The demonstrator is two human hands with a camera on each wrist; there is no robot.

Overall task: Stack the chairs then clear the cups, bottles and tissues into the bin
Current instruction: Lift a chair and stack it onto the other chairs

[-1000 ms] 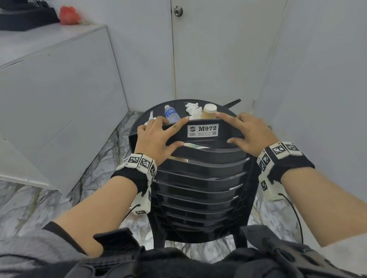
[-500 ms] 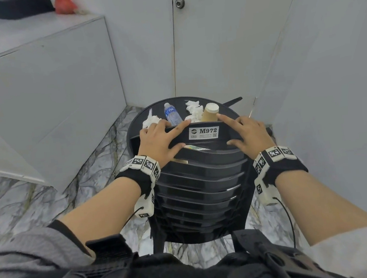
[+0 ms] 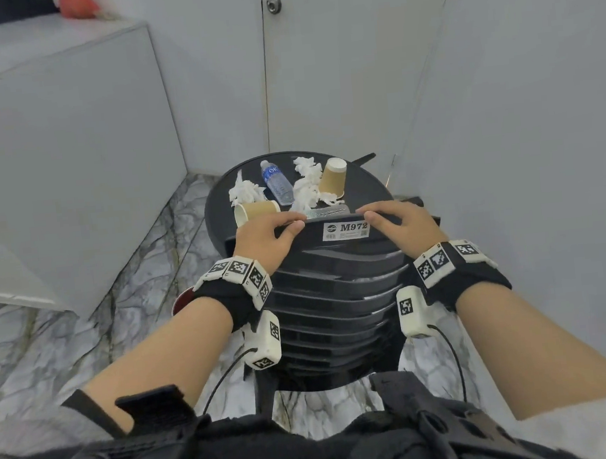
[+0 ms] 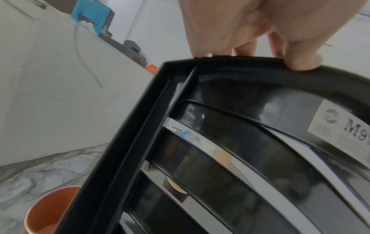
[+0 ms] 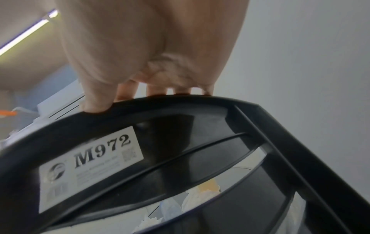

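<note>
A black slatted chair point(image 3: 338, 300) with an M972 label stands right in front of me, back towards me. My left hand point(image 3: 269, 238) grips the top edge of its backrest left of the label, fingers curled over the rim point(image 4: 260, 31). My right hand point(image 3: 401, 223) grips the same edge on the label's right point(image 5: 150, 55). Beyond the chair point(image 4: 220, 142) point(image 5: 180, 142) is a round black table point(image 3: 215, 215). On it lie a paper cup point(image 3: 255, 211) on its side, a second cup point(image 3: 333, 180) tilted, a water bottle point(image 3: 276, 183) and crumpled tissues point(image 3: 306, 188).
A reddish-orange bin point(image 4: 52, 210) stands on the marble floor left of the chair, partly hidden by my left wrist point(image 3: 184, 300). A white counter point(image 3: 63, 141) runs along the left. A door and white walls close the corner behind and right of the table.
Both hands lay with fingers spread on the backrest; now their fingers are curled over its top edge. More of the table and its litter shows above the backrest.
</note>
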